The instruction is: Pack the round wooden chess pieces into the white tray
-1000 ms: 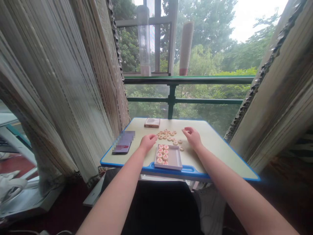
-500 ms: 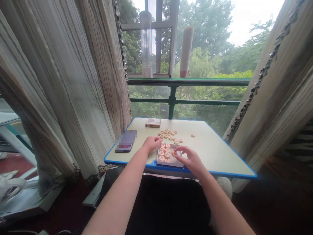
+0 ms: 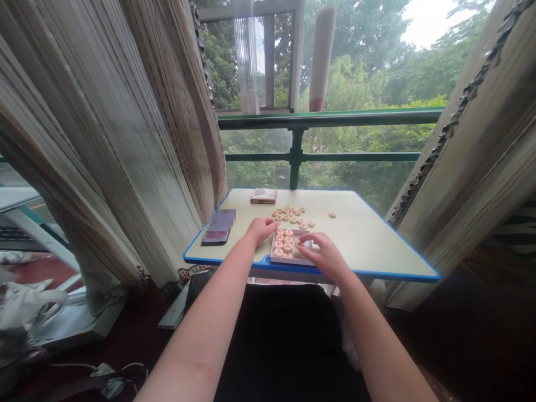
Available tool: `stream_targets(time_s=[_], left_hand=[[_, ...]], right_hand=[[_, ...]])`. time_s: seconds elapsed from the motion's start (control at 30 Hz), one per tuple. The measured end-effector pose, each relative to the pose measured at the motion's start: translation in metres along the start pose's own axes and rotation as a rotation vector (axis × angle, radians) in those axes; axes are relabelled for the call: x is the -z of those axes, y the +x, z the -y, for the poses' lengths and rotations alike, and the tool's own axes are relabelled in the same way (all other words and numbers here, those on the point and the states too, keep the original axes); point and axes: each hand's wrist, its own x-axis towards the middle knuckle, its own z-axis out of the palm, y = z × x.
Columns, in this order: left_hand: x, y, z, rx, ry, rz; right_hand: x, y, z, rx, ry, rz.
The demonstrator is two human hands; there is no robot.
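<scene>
A shallow white box point(image 3: 278, 257) lies at the near edge of a cream table with a blue rim point(image 3: 377, 245). Several round wooden game pieces with red marks point(image 3: 283, 241) sit in rows in its left part. My left hand point(image 3: 260, 228) rests curled against the box's far left corner. My right hand point(image 3: 321, 253) is over the box's right part, fingers pinched on one round piece point(image 3: 298, 244). More loose pieces point(image 3: 292, 214) lie scattered beyond the box, and a single piece point(image 3: 332, 215) lies apart to the right.
A dark phone point(image 3: 218, 228) lies at the table's left edge. A small flat brown box point(image 3: 263, 195) sits at the far side. Heavy curtains hang close on both sides. A green railing point(image 3: 326, 118) and glass stand behind the table.
My right hand came back from the loose pieces to the box with one piece pinched in its fingers. My left hand stayed at the box's corner. The view tilted down slightly.
</scene>
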Motion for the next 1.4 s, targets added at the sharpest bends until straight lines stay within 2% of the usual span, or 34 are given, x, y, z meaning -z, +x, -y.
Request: stream_targets(time_s=[0.27,0.53,1.03,1.23,1.4], left_hand=[[0.0012,-0.0011,0.0002,0.007,0.005,0.007],[-0.0012,0.0016,0.0012,0.011,0.010,-0.015],[-0.0001,-0.0037,-0.0049,-0.031,0.040,0.001],[-0.0007,-0.0015,-0.0025,-0.037,0.025,0.012],[-0.0023,0.0009,0.0022,-0.001,-0.028,-0.017]], right_hand=[[0.0003,-0.0002,-0.0016,0.007,-0.050,-0.026],[0.0049,-0.0038,0.0021,0.021,0.054,0.015],[0.0027,-0.0067,0.0001,0.129,0.122,0.124],[0.0003,-0.0057,-0.0016,0.243,0.073,0.100],[-0.0039,-0.0048,-0.0057,0.267,0.022,0.079]])
